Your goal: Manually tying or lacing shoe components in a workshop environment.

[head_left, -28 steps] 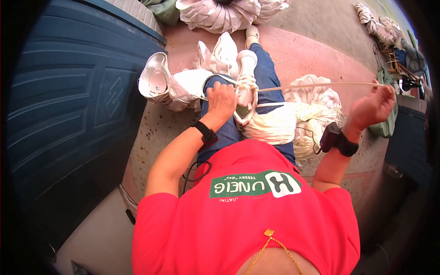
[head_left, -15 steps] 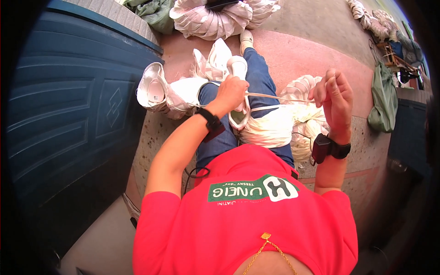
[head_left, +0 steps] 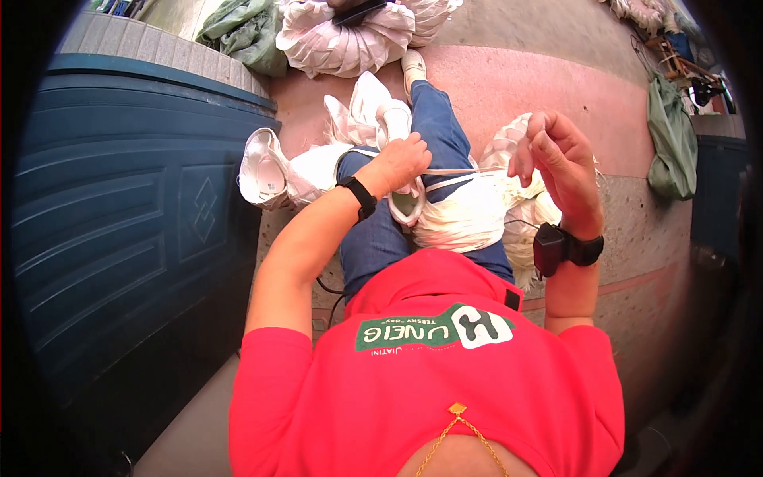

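Note:
Across my lap, a white shoe upper lies with its greenish-lined opening partly showing. My left hand is closed over its middle, fingers curled down so that the grip itself is hidden. A thin white shoelace runs nearly level from under that hand to my right hand, which is raised with its fingers bent together on the lace's end. Over my right thigh hangs a thick bundle of cream-white laces. Beside my left knee are more white shoe uppers, joined in a string.
Coiled stacks of white uppers lie ahead on the floor, with another coil beyond my right knee. A blue panelled door stands close on my left. Green sacks are at the right and far left.
My right hand has come slightly inward to the left, shortening the lace between the hands. My left hand stays at the upper. The whole view has shifted a little.

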The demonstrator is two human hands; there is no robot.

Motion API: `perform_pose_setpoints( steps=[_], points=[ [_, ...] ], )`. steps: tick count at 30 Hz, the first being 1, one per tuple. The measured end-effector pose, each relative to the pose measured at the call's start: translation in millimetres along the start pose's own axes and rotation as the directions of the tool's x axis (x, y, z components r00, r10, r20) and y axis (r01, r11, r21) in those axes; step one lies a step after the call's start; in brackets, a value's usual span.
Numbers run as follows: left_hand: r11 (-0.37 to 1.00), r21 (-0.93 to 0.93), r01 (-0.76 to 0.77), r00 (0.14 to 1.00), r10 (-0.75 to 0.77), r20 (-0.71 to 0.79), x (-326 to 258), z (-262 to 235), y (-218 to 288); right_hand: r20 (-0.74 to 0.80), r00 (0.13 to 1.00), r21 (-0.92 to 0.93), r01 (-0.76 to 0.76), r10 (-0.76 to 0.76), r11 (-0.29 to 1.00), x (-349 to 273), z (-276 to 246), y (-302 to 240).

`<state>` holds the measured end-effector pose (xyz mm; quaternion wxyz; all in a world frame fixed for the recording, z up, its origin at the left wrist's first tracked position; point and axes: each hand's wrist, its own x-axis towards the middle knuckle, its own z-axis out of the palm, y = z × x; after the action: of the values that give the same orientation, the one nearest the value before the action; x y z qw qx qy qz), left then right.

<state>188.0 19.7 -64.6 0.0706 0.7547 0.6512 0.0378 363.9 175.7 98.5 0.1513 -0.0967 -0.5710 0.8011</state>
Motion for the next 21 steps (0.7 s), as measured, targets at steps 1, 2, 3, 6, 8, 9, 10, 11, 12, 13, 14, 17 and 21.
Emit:
perform_pose_setpoints(
  steps=[1, 2, 3, 6, 8, 9, 10, 11, 12, 13, 14, 17, 21],
  points=[
    [1.0, -0.01, -0.016, 0.998, 0.015, -0.058, 0.0, 1.3, 1.0, 0.002, 1.0, -0.016, 0.005, -0.005, 1.0, 1.0, 1.6, -0.9],
    [1.0, -0.001, -0.009, 0.999, 0.009, -0.04, -0.4, 2.2, 1.3, 0.004, 1.0, -0.034, 0.009, -0.009, 0.999, 1.8, 2.9, -2.1],
    [1.0, -0.018, 0.015, 0.998, -0.015, -0.055, -1.1, 3.1, 1.6, -0.001, 1.0, -0.032, 0.01, -0.01, 0.999, 2.6, 3.9, -3.1],
    [0.998, -0.032, 0.061, 0.996, -0.063, -0.056, -0.6, 6.3, 3.1, 0.012, 1.0, -0.024, 0.018, -0.018, 1.0, 4.3, 5.2, -5.0],
    [0.996, -0.025, 0.082, 0.996, -0.083, -0.043, 0.9, 7.1, 1.5, 0.046, 0.997, 0.001, 0.07, -0.069, 0.998, 4.7, 4.2, -4.7],
    [0.983, -0.072, 0.17, 0.984, -0.173, -0.036, 1.4, 7.2, 0.6, 0.043, 0.997, 0.002, 0.071, -0.071, 0.997, 4.5, 3.3, -4.2],
    [0.962, -0.132, 0.238, 0.97, -0.243, -0.021, 1.9, 6.9, -0.4, 0.03, 0.997, 0.01, 0.073, -0.073, 0.997, 4.0, 2.0, -3.5],
    [0.959, -0.124, 0.255, 0.966, -0.259, -0.016, 1.6, 6.4, -1.4, 0.019, 0.997, 0.019, 0.071, -0.072, 0.997, 2.4, 0.8, -2.7],
    [0.903, -0.272, 0.334, 0.937, -0.349, -0.007, 1.1, 4.3, -6.2, 0.019, 0.997, 0.021, 0.068, -0.069, 0.997, 1.3, -0.8, -2.2],
    [0.82, -0.409, 0.401, 0.901, -0.434, 0.014, 0.3, 1.1, -13.1, 0.012, 0.995, 0.024, 0.095, -0.096, 0.995, 0.8, -3.2, -2.4],
    [0.82, -0.408, 0.402, 0.901, -0.434, 0.015, -1.4, -1.8, -18.4, -0.006, 0.992, 0.036, 0.128, -0.128, 0.991, -0.2, -5.2, -2.8],
    [0.639, -0.612, 0.467, 0.809, -0.587, 0.004, -8.9, -7.6, -28.4, -0.049, 0.988, 0.035, 0.145, -0.143, 0.989, -2.8, -10.8, -6.2],
    [0.619, -0.6, 0.507, 0.797, -0.602, 0.052, -21.3, -6.5, -24.7, -0.113, 0.945, -0.032, 0.307, -0.308, 0.951, -3.7, -17.2, -15.4]
  ],
)
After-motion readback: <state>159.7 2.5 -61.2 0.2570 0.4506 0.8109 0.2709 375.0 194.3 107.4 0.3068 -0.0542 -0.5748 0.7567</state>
